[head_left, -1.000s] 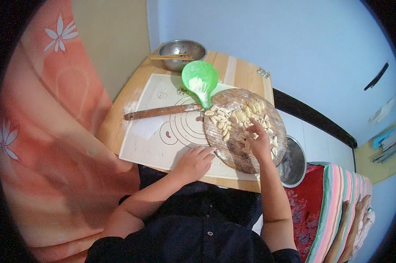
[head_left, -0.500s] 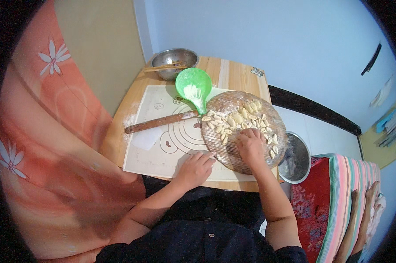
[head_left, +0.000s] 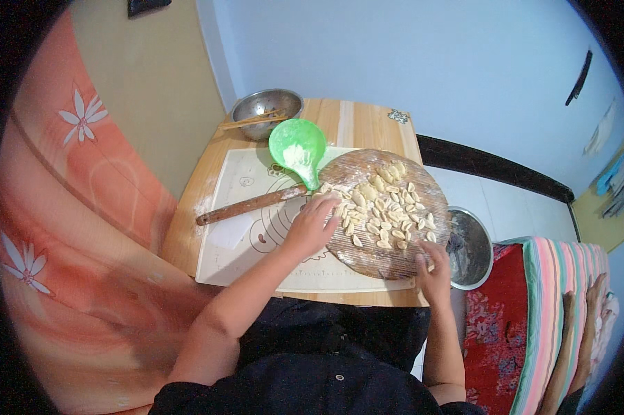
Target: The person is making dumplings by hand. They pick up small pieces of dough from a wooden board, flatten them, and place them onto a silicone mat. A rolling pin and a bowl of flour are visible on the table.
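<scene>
Tray-shifting step, I judge: left hand [head_left: 315, 225] rests fingers-together on round tray [head_left: 367, 259] at nine o'clock; right hand [head_left: 433, 273] pinches its five o'clock rim; next needs level lift, keeping dough pieces [head_left: 381, 211] put

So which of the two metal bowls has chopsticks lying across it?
The metal bowl at the far end of the table, behind the green scoop. The other metal bowl sits off the table's right side and has no chopsticks.
</scene>
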A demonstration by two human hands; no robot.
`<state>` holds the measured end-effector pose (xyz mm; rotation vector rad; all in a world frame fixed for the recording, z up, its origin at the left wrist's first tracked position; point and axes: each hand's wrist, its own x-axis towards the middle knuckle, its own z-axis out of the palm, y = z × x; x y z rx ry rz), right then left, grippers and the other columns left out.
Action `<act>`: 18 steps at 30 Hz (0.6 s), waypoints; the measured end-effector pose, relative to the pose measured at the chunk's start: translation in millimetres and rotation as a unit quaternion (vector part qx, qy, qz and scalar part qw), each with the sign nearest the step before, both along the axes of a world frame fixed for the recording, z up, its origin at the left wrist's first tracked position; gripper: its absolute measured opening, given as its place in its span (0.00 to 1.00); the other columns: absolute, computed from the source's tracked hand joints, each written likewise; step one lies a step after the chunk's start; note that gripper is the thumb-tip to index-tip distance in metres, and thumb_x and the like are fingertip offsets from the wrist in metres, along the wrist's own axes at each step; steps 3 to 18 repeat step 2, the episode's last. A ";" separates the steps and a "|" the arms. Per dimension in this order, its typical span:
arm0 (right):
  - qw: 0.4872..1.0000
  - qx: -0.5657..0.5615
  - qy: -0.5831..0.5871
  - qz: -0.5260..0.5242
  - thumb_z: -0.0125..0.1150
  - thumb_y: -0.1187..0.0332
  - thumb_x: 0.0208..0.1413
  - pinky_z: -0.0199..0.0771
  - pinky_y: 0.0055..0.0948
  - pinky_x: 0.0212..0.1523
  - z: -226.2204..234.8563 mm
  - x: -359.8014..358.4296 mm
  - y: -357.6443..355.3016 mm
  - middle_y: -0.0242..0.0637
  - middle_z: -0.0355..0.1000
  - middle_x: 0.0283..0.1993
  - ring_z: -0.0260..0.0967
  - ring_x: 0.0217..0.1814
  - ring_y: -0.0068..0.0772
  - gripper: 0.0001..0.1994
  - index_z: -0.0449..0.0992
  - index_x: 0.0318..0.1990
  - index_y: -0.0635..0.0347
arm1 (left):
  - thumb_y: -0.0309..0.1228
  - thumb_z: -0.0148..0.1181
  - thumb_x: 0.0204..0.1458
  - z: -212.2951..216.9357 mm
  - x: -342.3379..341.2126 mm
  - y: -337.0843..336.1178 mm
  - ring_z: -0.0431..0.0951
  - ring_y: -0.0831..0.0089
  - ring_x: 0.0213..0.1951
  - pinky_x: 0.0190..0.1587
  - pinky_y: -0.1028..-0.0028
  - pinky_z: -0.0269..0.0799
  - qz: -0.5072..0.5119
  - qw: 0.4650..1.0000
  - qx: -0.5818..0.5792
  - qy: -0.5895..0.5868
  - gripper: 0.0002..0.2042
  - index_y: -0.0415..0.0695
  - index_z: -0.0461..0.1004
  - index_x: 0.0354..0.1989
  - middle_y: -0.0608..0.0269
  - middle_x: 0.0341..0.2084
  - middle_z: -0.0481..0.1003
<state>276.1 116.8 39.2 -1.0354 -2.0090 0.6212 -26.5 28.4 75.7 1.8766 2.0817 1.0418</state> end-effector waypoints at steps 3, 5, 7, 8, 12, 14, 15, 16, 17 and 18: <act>0.999 -0.022 0.031 -0.018 0.64 0.72 0.54 0.61 0.46 0.65 -2.8 15.5 13.6 0.49 0.71 0.56 0.66 0.60 0.50 0.16 0.77 0.52 0.58 | 0.31 0.59 0.56 -8.0 -8.3 35.9 0.64 0.54 0.65 0.68 0.60 0.57 0.001 0.999 -0.022 0.030 0.20 0.46 0.70 0.58 0.49 0.62 0.65; 0.999 -0.022 0.031 -0.018 0.64 0.72 0.54 0.61 0.46 0.65 -2.8 15.5 13.6 0.49 0.71 0.56 0.66 0.60 0.50 0.16 0.77 0.52 0.58 | 0.31 0.59 0.56 -8.0 -8.3 35.9 0.64 0.54 0.65 0.68 0.60 0.57 0.001 0.999 -0.022 0.030 0.20 0.46 0.70 0.58 0.49 0.62 0.65; 0.999 -0.022 0.031 -0.018 0.64 0.72 0.54 0.61 0.46 0.65 -2.8 15.5 13.6 0.49 0.71 0.56 0.66 0.60 0.50 0.16 0.77 0.52 0.58 | 0.31 0.59 0.56 -8.0 -8.3 35.9 0.64 0.54 0.65 0.68 0.60 0.57 0.001 0.999 -0.022 0.030 0.20 0.46 0.70 0.58 0.49 0.62 0.65; 0.999 -0.022 0.031 -0.018 0.64 0.72 0.54 0.61 0.46 0.65 -2.8 15.5 13.6 0.49 0.71 0.56 0.66 0.60 0.50 0.16 0.77 0.52 0.58 | 0.31 0.59 0.56 -8.0 -8.3 35.9 0.64 0.54 0.65 0.68 0.60 0.57 0.001 0.999 -0.022 0.030 0.20 0.46 0.70 0.58 0.49 0.62 0.65; 0.999 -0.022 0.031 -0.018 0.64 0.72 0.54 0.61 0.46 0.65 -2.8 15.5 13.6 0.49 0.71 0.56 0.66 0.60 0.50 0.16 0.77 0.52 0.58 | 0.31 0.59 0.56 -8.0 -8.3 35.9 0.64 0.54 0.65 0.68 0.60 0.57 0.001 0.999 -0.022 0.030 0.20 0.46 0.70 0.58 0.49 0.62 0.65; 0.999 -0.022 0.031 -0.018 0.64 0.72 0.54 0.61 0.46 0.65 -2.8 15.5 13.6 0.49 0.71 0.56 0.66 0.60 0.50 0.16 0.77 0.52 0.58 | 0.31 0.59 0.56 -8.0 -8.3 35.9 0.64 0.54 0.65 0.68 0.60 0.57 0.001 0.999 -0.022 0.030 0.20 0.46 0.70 0.58 0.49 0.62 0.65; 0.999 -0.022 0.031 -0.018 0.64 0.72 0.54 0.61 0.46 0.65 -2.8 15.5 13.6 0.49 0.71 0.56 0.66 0.60 0.50 0.16 0.77 0.52 0.58 | 0.31 0.59 0.56 -8.0 -8.3 35.9 0.64 0.54 0.65 0.68 0.60 0.57 0.001 0.999 -0.022 0.030 0.20 0.46 0.70 0.58 0.49 0.62 0.65; 0.999 -0.022 0.031 -0.018 0.64 0.72 0.54 0.61 0.46 0.65 -2.8 15.5 13.6 0.49 0.71 0.56 0.66 0.60 0.50 0.16 0.77 0.52 0.58 | 0.31 0.59 0.56 -8.0 -8.3 35.9 0.64 0.54 0.65 0.68 0.60 0.57 0.001 0.999 -0.022 0.030 0.20 0.46 0.70 0.58 0.49 0.62 0.65; 0.999 -0.022 0.031 -0.018 0.64 0.72 0.54 0.61 0.46 0.65 -2.8 15.5 13.6 0.49 0.71 0.56 0.66 0.60 0.50 0.16 0.77 0.52 0.58 | 0.31 0.59 0.56 -8.0 -8.3 35.9 0.64 0.54 0.65 0.68 0.60 0.57 0.001 0.999 -0.022 0.030 0.20 0.46 0.70 0.58 0.49 0.62 0.65; 0.999 -0.022 0.031 -0.018 0.64 0.72 0.54 0.61 0.46 0.65 -2.8 15.5 13.6 0.49 0.71 0.56 0.66 0.60 0.50 0.16 0.77 0.52 0.58 | 0.31 0.59 0.56 -8.0 -8.3 35.9 0.64 0.54 0.65 0.68 0.60 0.57 0.001 0.999 -0.022 0.030 0.20 0.46 0.70 0.58 0.49 0.62 0.65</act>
